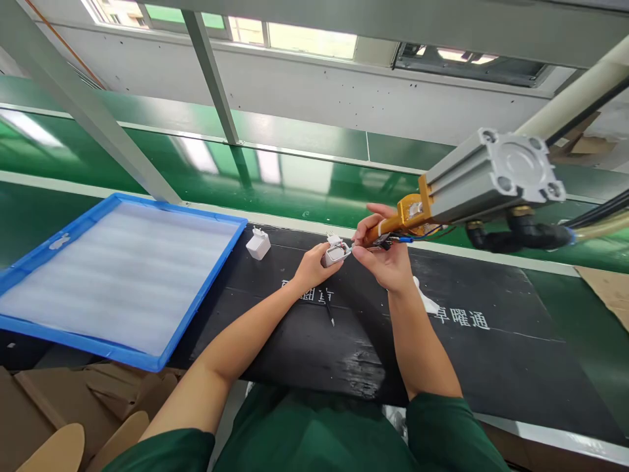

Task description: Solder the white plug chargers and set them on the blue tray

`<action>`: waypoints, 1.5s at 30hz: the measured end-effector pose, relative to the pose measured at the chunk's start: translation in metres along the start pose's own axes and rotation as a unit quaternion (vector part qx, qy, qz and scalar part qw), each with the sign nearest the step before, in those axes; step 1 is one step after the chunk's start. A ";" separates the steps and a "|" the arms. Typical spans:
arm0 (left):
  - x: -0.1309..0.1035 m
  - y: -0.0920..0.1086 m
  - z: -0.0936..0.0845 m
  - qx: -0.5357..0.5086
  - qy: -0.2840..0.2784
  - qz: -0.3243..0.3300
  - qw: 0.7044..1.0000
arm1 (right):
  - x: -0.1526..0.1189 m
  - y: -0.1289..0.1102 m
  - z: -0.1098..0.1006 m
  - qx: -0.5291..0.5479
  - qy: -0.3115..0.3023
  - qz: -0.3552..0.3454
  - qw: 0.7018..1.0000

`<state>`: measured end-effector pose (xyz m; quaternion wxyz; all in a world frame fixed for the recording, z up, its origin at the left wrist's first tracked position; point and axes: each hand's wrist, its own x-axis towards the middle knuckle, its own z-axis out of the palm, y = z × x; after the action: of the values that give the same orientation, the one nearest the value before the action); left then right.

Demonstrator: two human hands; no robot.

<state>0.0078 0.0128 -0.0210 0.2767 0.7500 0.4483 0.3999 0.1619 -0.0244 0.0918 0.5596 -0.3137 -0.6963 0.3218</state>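
My left hand [313, 265] grips a small white open housing [336, 254] with a pronged white part at its upper edge and small parts showing inside. My right hand [386, 252] is wrapped round the golden nose of a hanging tool [381, 231], its thumb and finger meeting near the tool's tip. That tip is at the right edge of the housing. A second white plug block [258, 244] stands on the black mat to the left. Tweezers [329, 309] lie on the mat below my left hand.
A blue tray [204, 292] with a white foam sheet fills the left side. The black mat [295, 354] covers the bench. A grey metal cylinder [486, 174] with hoses hangs at the right. A white scrap [426, 298] lies beside my right wrist. Brown cardboard [49, 406] is at the lower left.
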 end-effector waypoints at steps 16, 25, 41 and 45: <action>-0.001 0.006 -0.002 -0.038 0.022 0.026 0.999 | 0.001 -0.001 0.001 -0.016 0.025 0.007 1.000; -0.001 0.008 0.000 -0.037 -0.012 -0.047 0.998 | 0.001 -0.006 0.001 0.021 -0.007 -0.015 1.000; -0.008 0.012 0.020 -0.134 0.062 0.064 0.987 | -0.012 -0.017 0.015 0.072 -0.018 -0.012 0.997; -0.006 0.010 0.018 -0.110 0.076 0.089 0.987 | -0.012 -0.018 0.014 0.073 -0.013 -0.011 0.997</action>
<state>0.0262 0.0014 -0.0249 0.2863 0.7195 0.3523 0.5255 0.1484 -0.0458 0.0967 0.5758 -0.2601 -0.6815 0.3693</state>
